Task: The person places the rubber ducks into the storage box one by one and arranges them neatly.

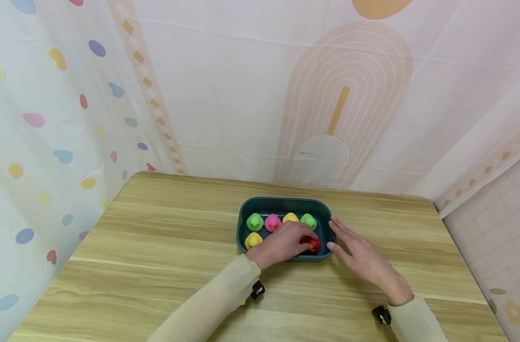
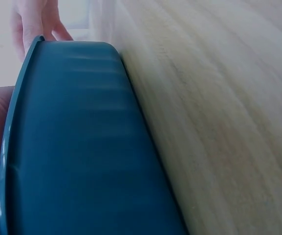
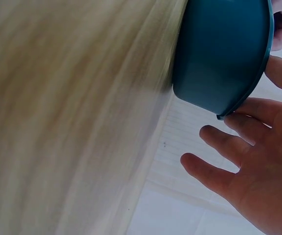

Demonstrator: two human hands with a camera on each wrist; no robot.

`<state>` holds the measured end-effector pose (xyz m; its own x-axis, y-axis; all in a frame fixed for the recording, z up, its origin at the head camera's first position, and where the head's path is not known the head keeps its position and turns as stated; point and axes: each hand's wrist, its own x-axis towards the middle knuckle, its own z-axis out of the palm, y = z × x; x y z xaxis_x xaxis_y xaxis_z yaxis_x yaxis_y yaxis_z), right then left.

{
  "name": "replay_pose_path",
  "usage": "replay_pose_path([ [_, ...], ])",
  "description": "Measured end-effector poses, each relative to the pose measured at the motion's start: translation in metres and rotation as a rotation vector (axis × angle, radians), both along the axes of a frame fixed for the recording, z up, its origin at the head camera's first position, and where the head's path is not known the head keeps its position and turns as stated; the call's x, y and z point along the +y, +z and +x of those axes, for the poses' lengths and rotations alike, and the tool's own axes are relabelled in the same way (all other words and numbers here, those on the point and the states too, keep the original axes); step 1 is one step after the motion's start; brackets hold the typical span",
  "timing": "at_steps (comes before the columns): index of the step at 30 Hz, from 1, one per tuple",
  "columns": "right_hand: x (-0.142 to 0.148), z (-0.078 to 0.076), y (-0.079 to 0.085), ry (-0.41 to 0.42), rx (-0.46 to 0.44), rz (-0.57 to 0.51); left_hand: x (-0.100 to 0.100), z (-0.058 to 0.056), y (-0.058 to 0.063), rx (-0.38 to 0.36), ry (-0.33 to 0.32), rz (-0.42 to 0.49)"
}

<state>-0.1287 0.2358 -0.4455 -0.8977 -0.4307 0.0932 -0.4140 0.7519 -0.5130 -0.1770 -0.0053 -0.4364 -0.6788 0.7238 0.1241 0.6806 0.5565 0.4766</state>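
Observation:
A dark teal plastic basin [image 1: 281,203] with rounded corners sits on the table, holding several small toy ducks. My left hand [image 1: 285,241] reaches over the near side into it, thumb and fingers around a red toy duck [image 1: 315,244] in the front right part. At the basin's right end, my right hand [image 1: 362,256] has its fingers spread, the tips right at the rim; the right wrist view shows this hand [image 3: 263,161] too. In the back row are a green duck [image 1: 255,222], a pink duck [image 1: 272,222], a yellow duck [image 1: 290,217] and another green duck [image 1: 308,221]. A second yellow duck [image 1: 253,240] sits front left.
The wood-grain table [image 1: 157,256] extends on both sides of the basin. Behind it hangs a pale patterned curtain [image 1: 225,95], with a dotted curtain [image 1: 42,142] on the left. Black straps with buckles [image 1: 257,289] are at both sleeve cuffs.

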Motion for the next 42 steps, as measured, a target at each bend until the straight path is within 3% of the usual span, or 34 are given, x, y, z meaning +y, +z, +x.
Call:
replay_pose_path([
  [7, -0.001, 0.001, 0.001, 0.001, -0.004, -0.004, 0.004, -0.001, 0.000, -0.040, 0.002, -0.020],
  [30, 0.000, 0.001, 0.000, 0.003, -0.005, -0.008, 0.003, 0.001, 0.001, -0.038, -0.006, -0.018],
  [36, 0.000, 0.002, -0.001, 0.002, -0.003, -0.005, -0.008, 0.009, 0.003, 0.006, -0.007, 0.038],
  [42, 0.000, 0.001, -0.001, 0.004, 0.009, -0.007, -0.027, 0.020, 0.007, 0.102, 0.050, 0.052],
])
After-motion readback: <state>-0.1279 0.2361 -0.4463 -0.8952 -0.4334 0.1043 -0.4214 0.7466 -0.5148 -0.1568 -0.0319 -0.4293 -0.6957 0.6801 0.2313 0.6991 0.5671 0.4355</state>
